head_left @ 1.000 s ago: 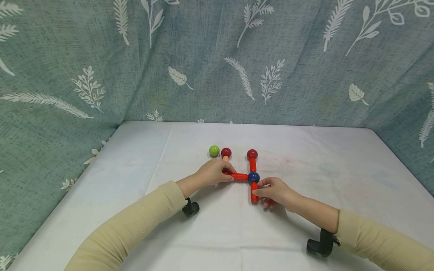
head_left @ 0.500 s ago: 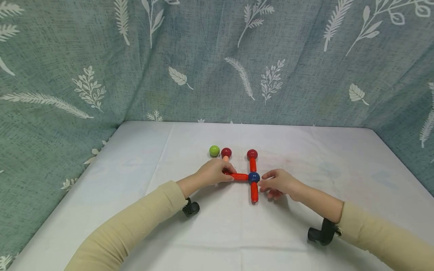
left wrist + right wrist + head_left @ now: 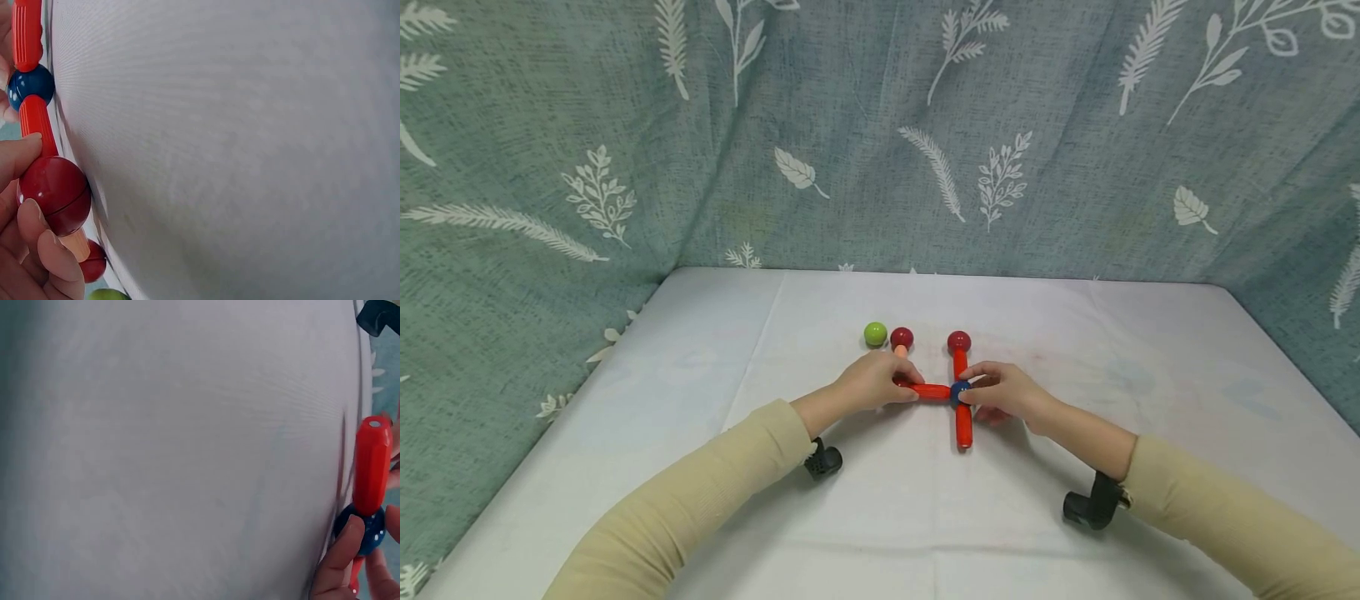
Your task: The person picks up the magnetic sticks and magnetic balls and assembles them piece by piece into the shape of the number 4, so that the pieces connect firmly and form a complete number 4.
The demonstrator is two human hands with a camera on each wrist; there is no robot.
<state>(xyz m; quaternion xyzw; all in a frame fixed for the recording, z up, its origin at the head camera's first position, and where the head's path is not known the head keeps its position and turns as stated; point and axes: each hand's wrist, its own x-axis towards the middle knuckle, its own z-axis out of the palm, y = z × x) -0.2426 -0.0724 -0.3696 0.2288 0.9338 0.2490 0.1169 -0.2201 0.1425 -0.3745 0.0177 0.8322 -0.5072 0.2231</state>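
Observation:
A toy frame of magnetic-looking rods and balls lies on the white cloth. My left hand (image 3: 876, 382) grips a dark red ball (image 3: 55, 187), its thumb on the end of the sideways red rod (image 3: 932, 392). From that ball a peach rod (image 3: 76, 245) runs to another dark red ball (image 3: 902, 337). My right hand (image 3: 1011, 398) pinches the blue ball (image 3: 375, 534) where the red rods meet. One red rod (image 3: 964, 427) points toward me, its outer end bare. Opposite it, a far red rod (image 3: 960, 363) ends in a dark red ball (image 3: 958, 342).
A loose green ball (image 3: 876, 334) sits just left of the back dark red ball. The white cloth (image 3: 715, 533) covers the table, and a leaf-patterned curtain (image 3: 865, 167) hangs behind it and along both sides. Black cameras are strapped to both wrists.
My right hand let go of the near red rod, drew off to the right, then came back a little higher onto the blue ball. My left hand has kept its place.

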